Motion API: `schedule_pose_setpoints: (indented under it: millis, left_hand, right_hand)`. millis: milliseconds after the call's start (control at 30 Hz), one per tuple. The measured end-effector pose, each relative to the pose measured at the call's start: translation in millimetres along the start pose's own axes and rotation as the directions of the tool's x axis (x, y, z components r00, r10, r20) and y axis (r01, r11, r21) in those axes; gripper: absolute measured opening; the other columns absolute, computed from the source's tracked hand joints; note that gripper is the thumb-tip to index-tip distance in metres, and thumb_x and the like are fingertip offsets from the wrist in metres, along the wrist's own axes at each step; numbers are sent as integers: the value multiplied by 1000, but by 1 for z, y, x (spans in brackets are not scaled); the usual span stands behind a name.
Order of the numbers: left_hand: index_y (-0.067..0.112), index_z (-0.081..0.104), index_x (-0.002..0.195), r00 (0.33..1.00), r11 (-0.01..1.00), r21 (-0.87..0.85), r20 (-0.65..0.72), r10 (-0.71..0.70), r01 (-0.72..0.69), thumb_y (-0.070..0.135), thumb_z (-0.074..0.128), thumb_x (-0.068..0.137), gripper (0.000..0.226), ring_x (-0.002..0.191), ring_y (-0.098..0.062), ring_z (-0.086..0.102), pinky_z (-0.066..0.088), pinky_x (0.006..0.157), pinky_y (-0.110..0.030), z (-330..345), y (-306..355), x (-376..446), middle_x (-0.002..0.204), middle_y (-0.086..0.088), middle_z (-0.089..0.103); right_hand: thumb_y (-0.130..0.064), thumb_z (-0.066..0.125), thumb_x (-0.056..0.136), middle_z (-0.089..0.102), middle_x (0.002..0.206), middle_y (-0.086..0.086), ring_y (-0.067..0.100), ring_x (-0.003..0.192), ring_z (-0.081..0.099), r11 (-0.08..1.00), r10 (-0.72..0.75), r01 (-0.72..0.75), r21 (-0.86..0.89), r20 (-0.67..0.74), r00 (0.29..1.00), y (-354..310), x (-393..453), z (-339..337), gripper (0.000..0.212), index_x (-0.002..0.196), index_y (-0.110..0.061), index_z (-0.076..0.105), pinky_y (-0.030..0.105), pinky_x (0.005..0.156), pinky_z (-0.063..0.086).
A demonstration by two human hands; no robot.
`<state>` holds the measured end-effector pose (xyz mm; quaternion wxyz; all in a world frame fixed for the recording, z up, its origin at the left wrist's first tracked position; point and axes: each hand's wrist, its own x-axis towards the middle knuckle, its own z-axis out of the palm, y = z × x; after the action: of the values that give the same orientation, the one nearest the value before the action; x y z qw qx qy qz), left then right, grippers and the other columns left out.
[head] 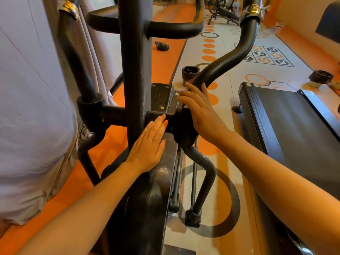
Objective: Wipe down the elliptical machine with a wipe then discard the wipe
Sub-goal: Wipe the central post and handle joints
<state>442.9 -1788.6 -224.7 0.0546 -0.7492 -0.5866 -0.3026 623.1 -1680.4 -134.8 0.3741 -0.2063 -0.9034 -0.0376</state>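
**Q:** What do the two hands show?

**A:** The left hand [149, 144] lies flat, fingers straight and together, pressed against the elliptical machine [131, 74] where its central post meets the black crossbar [156, 117]. Its fingertips reach onto the crossbar. It grasps nothing. The right hand [199, 109] rests on the lower part of the curved right handlebar [231, 57], just above the pivot joint [181, 126]. Its fingers are extended and spread lightly over the bar, not clenched.

**Q:** Where is the wipe?

**A:** A small pale patch shows at the right hand's fingertips, but whether it is a wipe cannot be told. No wipe is plainly visible under either palm.

**Q:** What lies around the hands?

**A:** Between the two hands sits the pivot joint. Just beyond the left hand's fingertips is a grey plate with screws [161, 96]. Beyond the right hand, on the floor, stands a small bin with a dark liner [189, 72]. Farther off to the right of that hand stands a second lined bin [321, 78]. Right of the right forearm lies the black deck of a treadmill [287, 116]. Left of the left hand, the left handlebar [75, 57] rises in front of a pale curtain [27, 89]. Farther beyond the left hand, a crumpled dark bag [161, 46] lies on the orange floor [163, 69].
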Motion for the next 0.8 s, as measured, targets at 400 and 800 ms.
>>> schedule_pose_setpoints:
  millis: [400, 800]
  left_hand:
    - [0, 38, 147, 989, 993, 74, 125, 82, -92, 18, 33, 93, 58, 145, -31, 32, 27, 118, -48, -4, -11, -34, 155, -19, 36]
    - [1, 49, 140, 933, 966, -60, 249, 258, -251, 14, 32, 94, 51, 141, -32, 39, 37, 113, -51, -11, -52, -66, 150, -18, 43]
  right_hand:
    - [6, 71, 80, 52, 136, 22, 32, 134, 34, 994, 108, -110, 7, 163, 981, -51, -33, 10, 49, 126, 0, 57, 44, 119, 7]
    - [-12, 48, 96, 49, 142, 18, 33, 133, 43, 938, 339, -343, -50, 334, 879, -101, -65, 36, 41, 135, -3, 52, 36, 111, 30]
